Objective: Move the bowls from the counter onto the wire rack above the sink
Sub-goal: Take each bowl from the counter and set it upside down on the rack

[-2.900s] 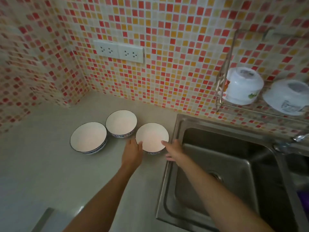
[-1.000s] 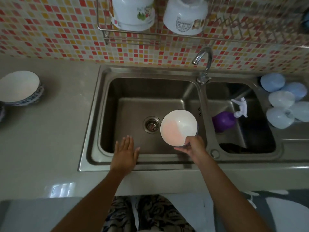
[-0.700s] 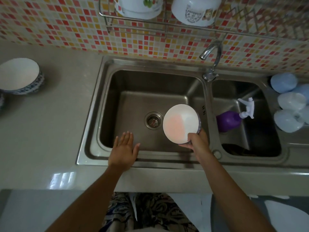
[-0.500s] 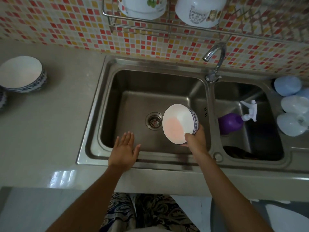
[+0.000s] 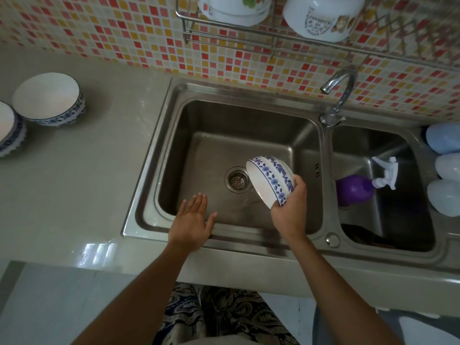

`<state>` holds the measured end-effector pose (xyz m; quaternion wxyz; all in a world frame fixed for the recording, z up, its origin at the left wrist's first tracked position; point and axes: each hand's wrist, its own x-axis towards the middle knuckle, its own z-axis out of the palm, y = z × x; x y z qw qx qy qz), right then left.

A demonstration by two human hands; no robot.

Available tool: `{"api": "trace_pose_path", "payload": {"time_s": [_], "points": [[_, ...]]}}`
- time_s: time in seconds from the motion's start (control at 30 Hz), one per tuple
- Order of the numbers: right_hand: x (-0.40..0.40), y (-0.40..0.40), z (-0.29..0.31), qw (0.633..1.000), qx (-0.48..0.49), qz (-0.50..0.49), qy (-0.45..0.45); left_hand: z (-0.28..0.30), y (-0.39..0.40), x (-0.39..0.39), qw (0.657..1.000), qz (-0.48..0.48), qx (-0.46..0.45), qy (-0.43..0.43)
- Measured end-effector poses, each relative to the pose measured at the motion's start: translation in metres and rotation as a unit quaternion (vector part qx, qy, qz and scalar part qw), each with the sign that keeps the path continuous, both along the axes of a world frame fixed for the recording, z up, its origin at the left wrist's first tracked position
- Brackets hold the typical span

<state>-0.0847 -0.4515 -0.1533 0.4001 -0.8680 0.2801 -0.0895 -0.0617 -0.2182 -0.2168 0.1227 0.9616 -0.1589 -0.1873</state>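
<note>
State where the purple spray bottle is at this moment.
In the head view, the purple spray bottle lies on its side in the sink's right basin, right of the bowl gripped by the right hand.

There is only one view — a wide-angle camera on the person's head. It looks steeply down and forward from close above the sink (image 5: 239, 155), which fills the middle. The tiled wall (image 5: 124, 33) lies far, the counter (image 5: 74, 195) left — straight edges bend near the frame borders.
</note>
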Motion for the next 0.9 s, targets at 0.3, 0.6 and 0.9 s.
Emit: {"api": "trace_pose_path", "payload": {"time_s": [0.3,0.6,0.9], "points": [[-0.01,0.001,0.001,0.979,-0.165,0.074,-0.089,0.001,0.0,0.0,1.0,0.003,-0.003,-0.007],[-0.004,0.008,-0.012,0.997,-0.071,0.028,0.014,0.002,-0.001,0.0,1.0,0.007,-0.011,0.003],[-0.001,-0.013,0.047,0.798,0.587,-0.129,0.047,0.008,0.001,-0.005,0.997,0.021,-0.069,0.021]]}}
